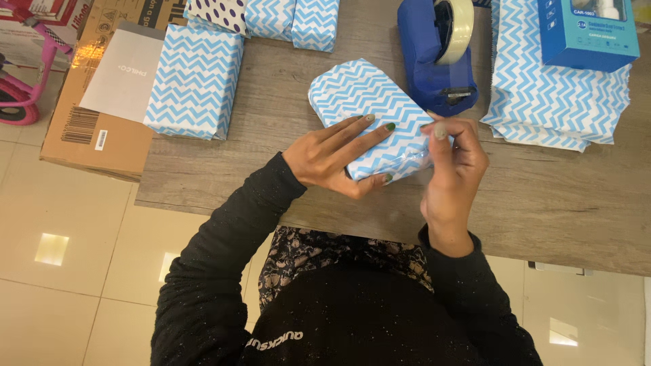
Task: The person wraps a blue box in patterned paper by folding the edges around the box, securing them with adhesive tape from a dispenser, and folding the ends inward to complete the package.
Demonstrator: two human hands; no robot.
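Centre of the frame, on the grey wood-grain desk (pixel 542 203): a small wrapped parcel (pixel 363 102), lying at a slant, its far end toward the upper left and its near end between the two hands. The left hand (pixel 332 159) lies flat on it, fingers (pixel 359 132) spread along the paper and the thumb hooked under the near edge, pressing it down. The right hand (pixel 451 159) comes in from the right, fingertips pinched together on a strip of clear tape (pixel 415 157) laid over the parcel's near right corner.

How it would handle, by my reading: light, and firm under the paper, since the edges hold straight, probably a box inside. The paper looks smooth and a bit slick, and it would crease or tear at the corners if squeezed. Best held flat across the broad top, or by the long sides, away from the folded ends.

Its looks: white paper with light-blue zigzag stripes, rounded corners, a neat oblong.

Just behind it stands a blue tape dispenser (pixel 437 54) with a clear roll. More zigzag parcels sit at upper left (pixel 193 81), and a stack of the same paper (pixel 556 102) lies at upper right under a blue carton (pixel 586 34).
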